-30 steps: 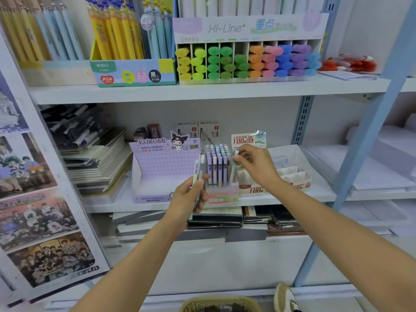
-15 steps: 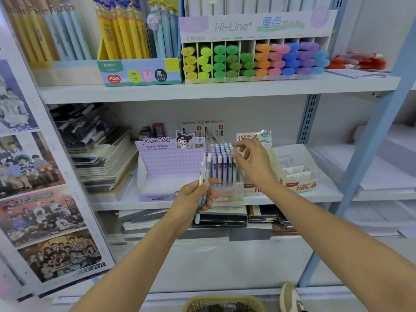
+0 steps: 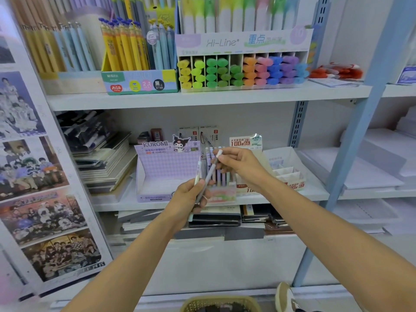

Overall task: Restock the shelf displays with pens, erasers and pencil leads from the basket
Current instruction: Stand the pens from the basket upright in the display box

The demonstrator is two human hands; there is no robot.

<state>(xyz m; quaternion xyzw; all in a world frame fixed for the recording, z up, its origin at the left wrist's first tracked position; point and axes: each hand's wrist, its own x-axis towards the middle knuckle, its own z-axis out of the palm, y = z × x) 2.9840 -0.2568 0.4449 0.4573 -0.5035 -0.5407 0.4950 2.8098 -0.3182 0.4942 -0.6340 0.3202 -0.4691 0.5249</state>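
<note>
My left hand (image 3: 188,197) grips two slim pens in front of the middle shelf: a pale green one (image 3: 197,174) and a grey one (image 3: 210,174) that leans to the right. My right hand (image 3: 242,164) pinches the white top end of the grey pen. Behind both hands stands a small display box (image 3: 221,194) with several pastel pens upright in it. The purple Kuromi display box (image 3: 166,172) is just to its left. The woven basket (image 3: 221,304) shows at the bottom edge.
A red-and-white lead box (image 3: 290,176) with dividers sits right of the pens. Stacked notebooks (image 3: 105,161) lie at the left. The upper shelf holds a highlighter rack (image 3: 243,70) and yellow pens (image 3: 126,48). A blue upright (image 3: 351,140) stands at the right. A shoe (image 3: 284,297) is beside the basket.
My right hand left the upright pens in the display box and came back to pinch the top of the grey pen in my left hand. That pen now tilts right.
</note>
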